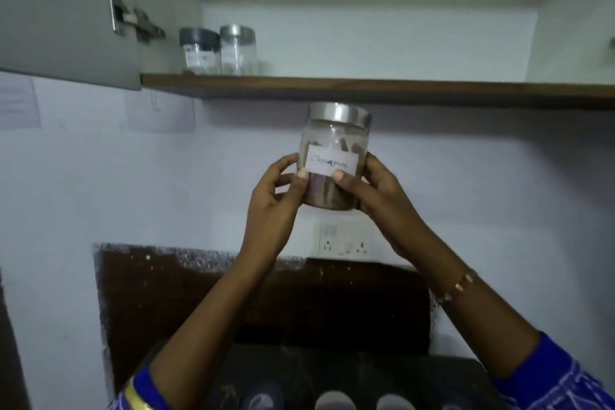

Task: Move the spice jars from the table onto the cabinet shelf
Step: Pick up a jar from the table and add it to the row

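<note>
1. I have both hands raised in front of the wall, holding one jar (334,156) between them, just below the front edge of the shelf (366,88).
2. My left hand (276,200) grips the jar's left side; its fingers (302,176) are curled in, the thumb tip pressed on the lower left corner of the label (332,163).
3. My right hand (376,196) closes on the right side, thumb tip on the label's lower edge, the other fingers wrapped behind the glass, out of sight.
4. The jar is clear with a metal lid (339,115), upright, leaning slightly. The handwritten label reads roughly "Cinnamon", and brown pieces show inside.
5. It touches nothing but my hands, and its lid is near the shelf's underside.
6. Two jars already stand on the shelf at its far left, side by side: a dark-lidded jar (199,50) and, to its right, a steel-lidded jar (238,48). Both carry pale labels too blurred to read.
7. The cabinet door (66,10) hangs open at the left, its hinge (136,20) showing.
8. A socket plate (346,240) sits on the wall just below the held jar.
9. At the near bottom edge, the table (449,376) is dark, with round lids (332,401) on it, partly cut off.
10. There is a bracelet (457,286) on my right wrist and a bangle (138,398) on the left.
</note>
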### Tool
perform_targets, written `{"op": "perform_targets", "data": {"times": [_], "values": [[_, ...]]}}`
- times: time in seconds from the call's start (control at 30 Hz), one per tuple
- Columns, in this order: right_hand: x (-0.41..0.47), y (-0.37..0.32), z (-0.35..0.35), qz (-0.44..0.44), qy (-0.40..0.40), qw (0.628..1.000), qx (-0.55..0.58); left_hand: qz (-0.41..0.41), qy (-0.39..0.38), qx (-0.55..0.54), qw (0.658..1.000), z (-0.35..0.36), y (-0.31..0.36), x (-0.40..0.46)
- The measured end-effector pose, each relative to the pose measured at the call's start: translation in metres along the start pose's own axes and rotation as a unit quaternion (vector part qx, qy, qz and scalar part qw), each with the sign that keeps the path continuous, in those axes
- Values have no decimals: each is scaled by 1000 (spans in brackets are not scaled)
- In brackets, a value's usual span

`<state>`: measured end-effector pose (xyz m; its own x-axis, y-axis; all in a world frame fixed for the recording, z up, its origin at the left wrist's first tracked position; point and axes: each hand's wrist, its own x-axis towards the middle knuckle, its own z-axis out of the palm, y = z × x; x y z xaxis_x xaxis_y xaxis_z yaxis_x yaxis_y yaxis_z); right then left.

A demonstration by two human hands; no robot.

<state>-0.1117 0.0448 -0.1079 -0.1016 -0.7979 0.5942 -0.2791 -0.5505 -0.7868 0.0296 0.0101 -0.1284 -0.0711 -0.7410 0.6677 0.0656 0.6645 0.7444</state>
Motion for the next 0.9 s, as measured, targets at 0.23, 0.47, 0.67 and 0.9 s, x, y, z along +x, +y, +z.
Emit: {"op": "perform_targets", "data": {"times": [0.23, 0.47, 0.67, 0.9], "values": [[98, -46, -2, -79, 17, 997, 10, 106, 26, 29, 994, -2, 37, 98], [179, -63, 21, -113, 53, 991, -50, 182, 57, 164, 968, -15, 37, 182], [222, -54, 47, -125, 53, 985, -105, 167, 48, 240, 955, -30, 22, 226], [265, -44, 57, -70, 46, 966, -244, 111, 12, 275, 955, -47, 12, 260]]}}
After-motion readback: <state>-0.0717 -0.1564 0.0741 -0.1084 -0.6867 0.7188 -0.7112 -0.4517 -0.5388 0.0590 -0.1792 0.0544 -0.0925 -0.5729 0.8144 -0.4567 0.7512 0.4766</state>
